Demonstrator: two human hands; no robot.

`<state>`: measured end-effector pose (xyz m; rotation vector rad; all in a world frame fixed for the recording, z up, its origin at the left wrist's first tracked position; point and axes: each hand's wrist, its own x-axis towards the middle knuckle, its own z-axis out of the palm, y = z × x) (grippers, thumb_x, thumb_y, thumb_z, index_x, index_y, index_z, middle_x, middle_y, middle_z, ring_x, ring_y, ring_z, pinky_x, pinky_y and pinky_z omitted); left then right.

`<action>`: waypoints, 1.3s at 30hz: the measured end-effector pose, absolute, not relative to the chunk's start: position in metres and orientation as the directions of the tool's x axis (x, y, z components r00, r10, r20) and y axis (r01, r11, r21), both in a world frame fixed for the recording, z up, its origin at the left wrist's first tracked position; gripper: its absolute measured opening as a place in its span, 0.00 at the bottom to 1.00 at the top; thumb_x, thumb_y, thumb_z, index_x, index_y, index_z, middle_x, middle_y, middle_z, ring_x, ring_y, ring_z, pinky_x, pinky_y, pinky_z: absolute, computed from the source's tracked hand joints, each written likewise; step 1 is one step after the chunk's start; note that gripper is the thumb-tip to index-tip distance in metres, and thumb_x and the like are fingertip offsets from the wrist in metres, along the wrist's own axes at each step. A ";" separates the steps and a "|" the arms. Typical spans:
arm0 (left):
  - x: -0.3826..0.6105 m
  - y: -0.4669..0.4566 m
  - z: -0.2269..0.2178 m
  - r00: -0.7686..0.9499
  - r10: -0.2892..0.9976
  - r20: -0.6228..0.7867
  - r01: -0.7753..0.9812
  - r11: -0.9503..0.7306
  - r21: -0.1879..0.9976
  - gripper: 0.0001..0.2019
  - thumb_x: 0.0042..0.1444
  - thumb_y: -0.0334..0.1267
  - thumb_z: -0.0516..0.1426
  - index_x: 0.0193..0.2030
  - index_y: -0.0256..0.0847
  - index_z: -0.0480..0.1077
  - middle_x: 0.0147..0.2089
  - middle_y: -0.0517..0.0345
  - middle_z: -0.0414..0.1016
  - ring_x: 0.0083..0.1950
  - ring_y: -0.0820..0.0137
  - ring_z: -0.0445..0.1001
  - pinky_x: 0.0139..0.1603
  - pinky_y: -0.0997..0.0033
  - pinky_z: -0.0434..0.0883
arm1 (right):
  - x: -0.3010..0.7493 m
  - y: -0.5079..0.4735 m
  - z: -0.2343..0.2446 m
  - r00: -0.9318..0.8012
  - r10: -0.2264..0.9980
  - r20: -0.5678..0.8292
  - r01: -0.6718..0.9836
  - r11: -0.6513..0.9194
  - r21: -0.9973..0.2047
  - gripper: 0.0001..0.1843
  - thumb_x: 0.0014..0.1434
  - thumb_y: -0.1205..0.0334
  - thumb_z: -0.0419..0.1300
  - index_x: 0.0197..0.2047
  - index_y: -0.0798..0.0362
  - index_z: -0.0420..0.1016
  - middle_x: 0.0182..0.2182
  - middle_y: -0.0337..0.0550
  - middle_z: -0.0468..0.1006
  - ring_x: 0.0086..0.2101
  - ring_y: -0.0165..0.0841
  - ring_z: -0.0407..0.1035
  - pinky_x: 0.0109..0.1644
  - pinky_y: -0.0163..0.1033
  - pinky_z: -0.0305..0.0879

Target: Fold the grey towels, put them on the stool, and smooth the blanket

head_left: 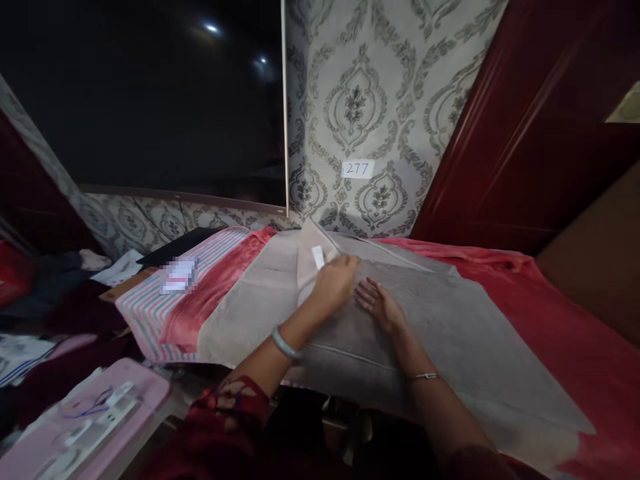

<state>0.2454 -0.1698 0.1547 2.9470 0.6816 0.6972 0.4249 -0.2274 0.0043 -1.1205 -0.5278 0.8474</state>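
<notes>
Upper cloth (445, 327): spread over lower cloth (520, 287), exposed at left and right. Left hand (336, 283): at upper cloth's turned-up flap. Right hand (377, 303): just beside, over upper cloth. Sheet (145, 310): beneath lower cloth, reaching further left, small item (179, 275) on top. Behind: wall (360, 60), screen (175, 100) left, number label (357, 169) between, panel (480, 173) right. Front left: power strip (107, 420) on flat-topped unit (147, 387); clothes heap (75, 363) beyond.
</notes>
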 end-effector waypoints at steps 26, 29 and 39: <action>0.275 -0.241 0.034 0.922 0.181 0.343 0.186 -0.982 0.018 0.11 0.66 0.27 0.51 0.49 0.37 0.72 0.47 0.49 0.76 0.50 0.59 0.73 0.53 0.58 0.72 | 0.500 -0.205 0.006 0.814 0.580 0.018 -0.006 0.040 -0.999 0.22 0.48 0.61 0.65 0.49 0.52 0.80 0.37 0.40 0.84 0.39 0.37 0.77 0.44 0.38 0.73; 0.282 -0.251 0.022 0.939 0.126 0.320 0.144 -0.989 -0.032 0.09 0.66 0.29 0.52 0.46 0.37 0.73 0.44 0.47 0.76 0.49 0.58 0.73 0.50 0.57 0.72 | 0.506 -0.227 -0.007 0.830 0.558 0.008 0.007 0.005 -1.000 0.19 0.45 0.63 0.65 0.44 0.52 0.81 0.33 0.40 0.83 0.36 0.38 0.77 0.43 0.39 0.73; 0.284 -0.251 0.018 0.923 0.109 0.368 0.112 -0.994 0.013 0.07 0.66 0.30 0.53 0.44 0.40 0.72 0.44 0.48 0.75 0.50 0.59 0.72 0.49 0.58 0.70 | 0.515 -0.230 -0.014 0.848 0.528 0.043 0.055 -0.008 -0.998 0.13 0.45 0.61 0.66 0.37 0.50 0.79 0.29 0.39 0.81 0.33 0.38 0.75 0.42 0.41 0.74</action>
